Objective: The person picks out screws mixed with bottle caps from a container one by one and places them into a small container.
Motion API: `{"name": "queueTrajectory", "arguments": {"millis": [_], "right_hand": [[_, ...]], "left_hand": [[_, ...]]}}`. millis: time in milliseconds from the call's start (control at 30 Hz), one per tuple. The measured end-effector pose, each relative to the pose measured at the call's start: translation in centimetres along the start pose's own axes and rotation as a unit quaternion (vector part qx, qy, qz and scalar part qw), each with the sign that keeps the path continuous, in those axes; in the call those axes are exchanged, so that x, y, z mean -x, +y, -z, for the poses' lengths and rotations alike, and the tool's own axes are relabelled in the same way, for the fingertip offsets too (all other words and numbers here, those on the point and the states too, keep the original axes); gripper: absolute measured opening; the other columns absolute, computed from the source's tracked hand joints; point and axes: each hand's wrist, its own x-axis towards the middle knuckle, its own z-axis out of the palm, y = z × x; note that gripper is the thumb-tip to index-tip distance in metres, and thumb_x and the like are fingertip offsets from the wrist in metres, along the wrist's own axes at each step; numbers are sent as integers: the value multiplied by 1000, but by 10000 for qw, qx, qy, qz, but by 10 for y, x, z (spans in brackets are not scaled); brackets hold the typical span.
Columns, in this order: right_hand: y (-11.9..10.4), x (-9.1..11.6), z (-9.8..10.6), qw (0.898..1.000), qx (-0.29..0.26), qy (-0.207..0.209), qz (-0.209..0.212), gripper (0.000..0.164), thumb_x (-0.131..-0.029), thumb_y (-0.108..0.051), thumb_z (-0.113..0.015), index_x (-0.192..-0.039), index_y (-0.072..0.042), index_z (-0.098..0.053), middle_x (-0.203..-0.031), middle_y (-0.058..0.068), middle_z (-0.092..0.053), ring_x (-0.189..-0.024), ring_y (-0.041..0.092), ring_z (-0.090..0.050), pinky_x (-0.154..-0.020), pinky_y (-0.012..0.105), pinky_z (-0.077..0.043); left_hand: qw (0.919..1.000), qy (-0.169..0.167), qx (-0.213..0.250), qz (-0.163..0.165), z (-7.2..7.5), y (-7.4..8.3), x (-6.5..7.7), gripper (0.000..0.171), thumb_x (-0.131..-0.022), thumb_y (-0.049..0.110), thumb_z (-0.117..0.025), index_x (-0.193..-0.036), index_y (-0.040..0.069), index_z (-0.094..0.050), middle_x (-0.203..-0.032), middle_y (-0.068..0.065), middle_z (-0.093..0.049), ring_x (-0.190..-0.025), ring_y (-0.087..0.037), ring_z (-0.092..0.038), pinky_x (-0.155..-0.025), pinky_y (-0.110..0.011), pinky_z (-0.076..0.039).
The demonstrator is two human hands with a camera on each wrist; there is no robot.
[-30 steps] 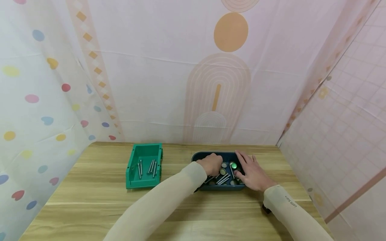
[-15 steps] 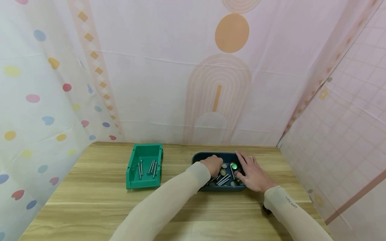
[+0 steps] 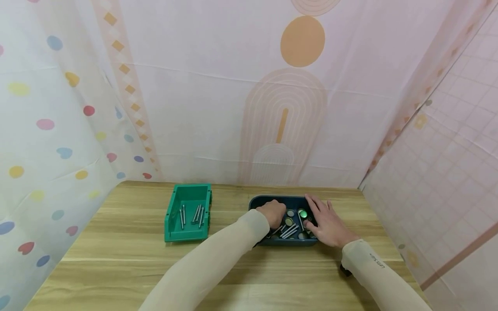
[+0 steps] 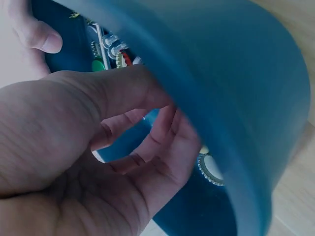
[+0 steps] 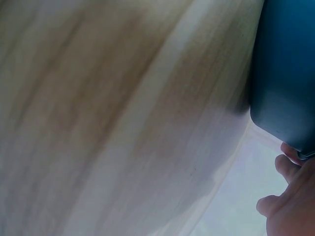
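A dark blue tray (image 3: 288,242) holds several silver bolts (image 3: 289,231) and round metal bottle caps (image 3: 289,221), one of them green (image 3: 303,214). My left hand (image 3: 272,212) reaches into its left half. In the left wrist view that hand (image 4: 123,142) has curled fingers, with the thumb and index tips hidden behind the tray's wall, so I cannot see whether they pinch anything. My right hand (image 3: 328,224) holds the tray's right end, thumb inside and fingers along the rim. Its fingers (image 5: 288,167) show beside the tray's corner in the right wrist view.
On the left of the wooden table (image 3: 116,259) stands a green open-fronted bin (image 3: 187,235) with several bolts (image 3: 197,214) in it. A patterned cloth (image 3: 194,108) hangs behind the table and along both sides.
My left hand has shifted slightly within the tray's left half. The right hand keeps its place on the tray. The whole head view has drifted a little.
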Motion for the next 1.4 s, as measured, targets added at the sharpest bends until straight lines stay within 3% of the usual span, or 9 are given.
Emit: {"name": "queueTrajectory", "arguments": {"millis": [233, 567, 733, 867, 967, 1167, 1333, 1400], "right_hand": [[0, 0, -1, 10000, 3, -23, -25, 85, -118, -34, -65, -185, -4, -22, -187, 28, -35, -172, 52, -39, -139, 84, -18], [-4, 0, -1, 10000, -33, -5, -6, 84, -118, -33, -65, -185, -4, -23, -187, 27, -35, -172, 52, -39, -138, 85, -19], [-3, 1, -1, 10000, -70, 19, 1, 85, -117, -32, -65, -185, -3, -22, -188, 28, -33, -172, 53, -38, -138, 85, -18], [-2, 2, -1, 10000, -32, 38, 2, 85, -117, -33, -65, -185, -3, -23, -187, 28, -34, -172, 53, -39, -138, 85, -18], [-2, 2, -1, 10000, 1, 38, 2, 85, -118, -34, -65, -185, -3, -24, -187, 28, -35, -171, 53, -40, -138, 85, -19], [-1, 2, -1, 10000, 33, 69, -27, 84, -117, -33, -65, -184, -2, -25, -186, 28, -37, -170, 53, -42, -138, 85, -20], [-2, 2, 0, 10000, 51, 62, -23, 84, -118, -33, -65, -185, -3, -24, -185, 29, -37, -170, 53, -43, -138, 85, -20], [-2, 1, 0, 10000, 48, 52, -20, 84, -118, -33, -65, -185, -2, -24, -185, 29, -37, -169, 54, -43, -137, 85, -21]], "left_hand": [[9998, 1, 21, 222, -5, -5, -5, 29, -116, 10, -68, -89, 17, -76, -79, -1, -61, -68, -18, -53, -67, -41, -50], [9996, -10, -147, 222, -7, -6, -1, 20, -118, 8, -65, -108, 14, -82, -90, -4, -72, -71, -19, -60, -69, -42, -54], [9998, -36, -122, 152, -7, -7, 1, 21, -117, 8, -66, -134, 13, -78, -107, -6, -77, -79, -19, -64, -72, -43, -55], [9999, -79, -93, 45, -5, -7, 5, 49, -116, 6, -66, -164, 16, -62, -135, -9, -78, -93, -20, -70, -74, -42, -57], [10000, -46, 8, -15, -2, -6, 6, 61, -114, 6, -69, -172, 18, -54, -142, -10, -76, -101, -19, -73, -76, -41, -58], [9995, 41, 267, -158, -1, -9, 7, 36, -110, 8, -78, -143, 18, -68, -109, -2, -74, -90, -17, -71, -73, -39, -56], [9973, 268, 602, -325, 7, -12, 17, 41, -105, 6, -84, -141, 20, -70, -133, -3, -78, -105, -17, -75, -84, -41, -65], [9958, 405, 718, -392, 9, -15, 18, 41, -104, 6, -84, -140, 19, -69, -134, -5, -78, -105, -18, -73, -86, -42, -66]]}}
